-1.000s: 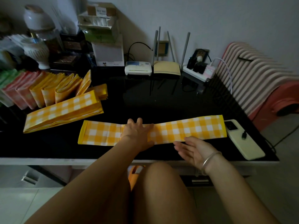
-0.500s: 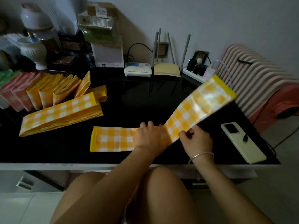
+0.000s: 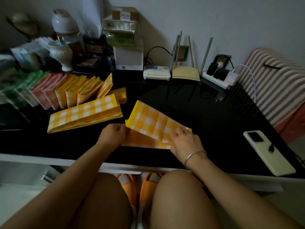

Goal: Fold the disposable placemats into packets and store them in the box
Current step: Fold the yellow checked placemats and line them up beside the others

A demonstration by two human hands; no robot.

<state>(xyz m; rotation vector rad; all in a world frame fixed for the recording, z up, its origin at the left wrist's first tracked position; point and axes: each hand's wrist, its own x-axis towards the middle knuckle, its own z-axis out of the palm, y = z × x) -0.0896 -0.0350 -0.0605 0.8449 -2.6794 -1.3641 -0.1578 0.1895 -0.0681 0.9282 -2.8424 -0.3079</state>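
While the yellow checked placemat point(image 3: 153, 124) had lain flat as one long strip along the near edge of the table point(image 3: 206, 113) a second before, it was now doubled over. Its right half had been swung up and across to the left. The top layer still stood tilted above the bottom one, its free end raised and not yet lined up with the end beneath.

The left hand point(image 3: 113, 134) had shifted from the strip's middle to its left end, where curled fingers held the lower layer. The right hand point(image 3: 184, 142) sat on the new crease with bent fingers and appeared to pinch it, though the thumb was hidden.

I judged this the first halving of the strip. The flap would need laying down square and pressing, and probably more folds, before it matched the packets point(image 3: 74, 93) standing on edge at far left. Blur kept me from telling whether those stood in the box.

A stack point(image 3: 84, 116) of unfolded strips lay just left of the work, so plenty remained. A phone point(image 3: 267, 151) rested well to the right.
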